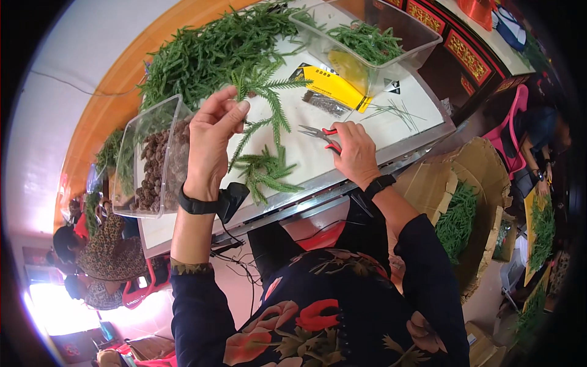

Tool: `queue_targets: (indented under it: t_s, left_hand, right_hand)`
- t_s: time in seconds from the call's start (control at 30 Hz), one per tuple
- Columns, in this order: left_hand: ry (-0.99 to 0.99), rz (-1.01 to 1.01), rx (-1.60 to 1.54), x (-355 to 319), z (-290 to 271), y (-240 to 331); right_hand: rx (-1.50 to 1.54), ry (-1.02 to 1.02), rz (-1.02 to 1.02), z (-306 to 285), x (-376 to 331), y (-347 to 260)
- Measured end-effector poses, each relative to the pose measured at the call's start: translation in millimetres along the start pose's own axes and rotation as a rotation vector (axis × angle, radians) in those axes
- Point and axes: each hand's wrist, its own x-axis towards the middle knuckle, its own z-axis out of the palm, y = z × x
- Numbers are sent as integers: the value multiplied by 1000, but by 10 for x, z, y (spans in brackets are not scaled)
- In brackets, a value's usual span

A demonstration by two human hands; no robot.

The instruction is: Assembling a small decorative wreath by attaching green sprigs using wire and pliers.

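Observation:
Between thumb and fingers, my left hand [211, 131] pinches an artificial pine sprig [276, 109] whose green needled branches spread to the right and down. The grip point on its stem is partly hidden by the fingers. My right hand [356, 153] is closed round the red handles of a pair of pliers [315, 132]. Their grey jaws point left toward the sprig, apart from it. Below the held sprig, another pine sprig [266, 172] lies on the white tabletop [330, 165]. Thin green wires [397, 114] are scattered to the right of the pliers.
A large heap of green sprigs [208, 52] covers the far left. Beside my left forearm stands a clear tub of pine cones [160, 165]. Another clear tub [422, 40] holds sprigs at the back right, near a yellow card [342, 85]. A cardboard box [489, 177] stands at right.

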Motion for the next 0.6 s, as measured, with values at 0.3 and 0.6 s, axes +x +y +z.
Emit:
queue_targets:
  t_s: [0.3, 0.6]
  left_hand:
    - [-10, 170, 101, -90, -105, -110]
    - [-353, 61, -91, -222, -122, 23]
  right_hand:
    - [-9, -2, -1, 2, 7, -15]
    - [514, 34, 170, -76, 131, -270]
